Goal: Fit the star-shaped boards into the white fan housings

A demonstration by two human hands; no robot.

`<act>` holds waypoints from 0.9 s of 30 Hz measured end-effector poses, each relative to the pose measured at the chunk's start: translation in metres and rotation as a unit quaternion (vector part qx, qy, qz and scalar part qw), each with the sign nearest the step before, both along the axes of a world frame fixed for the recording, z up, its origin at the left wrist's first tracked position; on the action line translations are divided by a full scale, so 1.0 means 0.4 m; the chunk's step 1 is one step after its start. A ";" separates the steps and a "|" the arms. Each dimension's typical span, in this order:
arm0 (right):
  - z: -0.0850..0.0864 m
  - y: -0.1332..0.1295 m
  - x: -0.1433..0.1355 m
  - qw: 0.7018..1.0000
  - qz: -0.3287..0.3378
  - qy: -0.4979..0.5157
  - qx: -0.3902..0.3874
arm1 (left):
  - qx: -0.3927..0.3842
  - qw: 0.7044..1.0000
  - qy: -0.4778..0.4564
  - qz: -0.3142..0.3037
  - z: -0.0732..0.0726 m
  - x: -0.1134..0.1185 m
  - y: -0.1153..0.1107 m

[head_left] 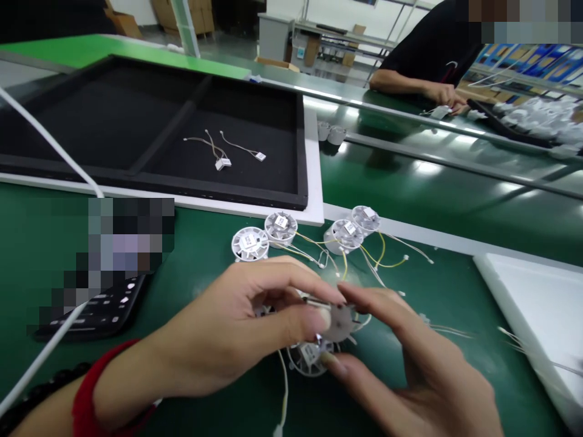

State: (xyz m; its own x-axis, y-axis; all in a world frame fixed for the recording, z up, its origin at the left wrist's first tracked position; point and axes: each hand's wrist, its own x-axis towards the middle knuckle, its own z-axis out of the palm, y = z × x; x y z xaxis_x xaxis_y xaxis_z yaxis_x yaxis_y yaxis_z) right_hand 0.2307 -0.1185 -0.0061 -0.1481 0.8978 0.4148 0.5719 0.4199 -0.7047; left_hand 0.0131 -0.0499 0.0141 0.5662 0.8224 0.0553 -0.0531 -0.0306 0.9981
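My left hand pinches a small round whitish part between thumb and fingers. My right hand has its index finger and thumb at the far edge of the same part; blur and the fingers hide its details. Just beneath lies a small white round fan with a square label, partly covered by my hands. Beyond them stand more such fans: one fan and its neighbour at left, another pair at right. Thin white and yellow wires with small plugs trail from them.
A black-lined tray with several short wired connectors lies behind. The phone is at left, crossed by a white cable. White foam lies at right. Across the bench, a person's hands work beside piled white parts.
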 end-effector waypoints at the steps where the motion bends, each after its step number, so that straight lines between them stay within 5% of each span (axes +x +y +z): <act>1: 0.001 0.001 0.004 1.000 0.003 -0.008 0.003 | 0.008 1.000 0.001 -0.006 0.002 0.000 0.000; 6: -0.005 0.002 0.026 0.999 0.041 -0.011 -0.013 | -0.001 1.000 -0.002 -0.027 0.016 -0.004 0.001; 16: -0.024 -0.022 0.032 0.999 0.023 -0.013 0.043 | -0.266 0.954 -0.115 -0.078 -0.005 0.011 -0.001; 20: -0.025 -0.010 -0.005 0.997 -0.025 -0.005 0.072 | -0.269 0.950 -0.099 -0.123 0.001 0.014 -0.002; 27: -0.030 0.003 -0.015 0.996 -0.022 0.005 0.084 | -0.209 0.971 -0.076 -0.086 -0.011 0.009 -0.002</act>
State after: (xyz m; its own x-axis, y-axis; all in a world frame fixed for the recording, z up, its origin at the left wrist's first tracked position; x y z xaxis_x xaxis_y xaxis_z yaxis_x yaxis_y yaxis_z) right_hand 0.2246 -0.1173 -0.0183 -0.1045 0.8208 0.5616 0.5863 0.5070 -0.6319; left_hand 0.0168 -0.0507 0.0096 0.7081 0.6857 -0.1688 -0.1700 0.3975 0.9017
